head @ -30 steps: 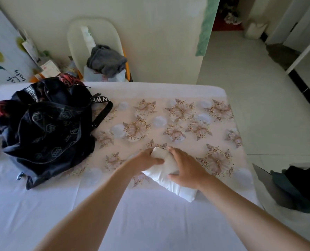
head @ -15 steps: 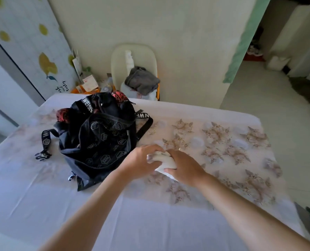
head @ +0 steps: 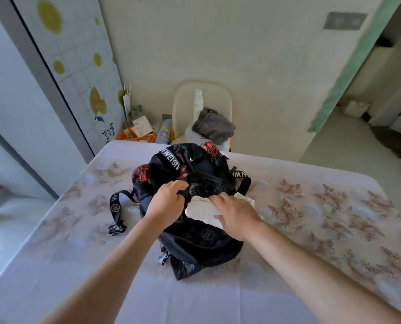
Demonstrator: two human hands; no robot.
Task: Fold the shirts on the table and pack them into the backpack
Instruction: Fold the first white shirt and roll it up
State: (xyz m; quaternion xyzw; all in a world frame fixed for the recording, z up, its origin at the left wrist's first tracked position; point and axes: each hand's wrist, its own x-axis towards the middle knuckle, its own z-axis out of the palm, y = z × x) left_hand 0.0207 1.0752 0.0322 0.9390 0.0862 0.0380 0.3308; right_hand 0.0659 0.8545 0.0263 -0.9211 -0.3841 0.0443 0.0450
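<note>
The black backpack (head: 202, 239) lies slumped on the counter (head: 218, 300), and everything here is best placed against it. The left hand (head: 169, 202) is at the backpack's upper flap, fingers curled round the black edge of the opening and lifting it. The right hand (head: 235, 215) is at the backpack's right side, clamped on the folded white shirt (head: 199, 208). The shirt's leading end is at the mouth of the backpack, while its rear end juts out past the backpack's right edge. The hands are near each other but apart, with the shirt between them. The main risk, as I judge it, is the fold coming undone. The shirt is soft and gripped from one end only, so pushing it against a mouth that is not held wide enough would likely bunch or unroll it. The backpack is limp, and with only one pinch on its edge the opening may sag shut, or the whole bag may slide away under the push. Red-patterned fabric (head: 143, 171) shows at the backpack's far side. I cannot tell whether it is part of the bag or something already packed, but a full bag would crumple the shirt at the mouth. The loose strap (head: 115, 204) at the backpack's left could drag if the bag shifts.
</note>
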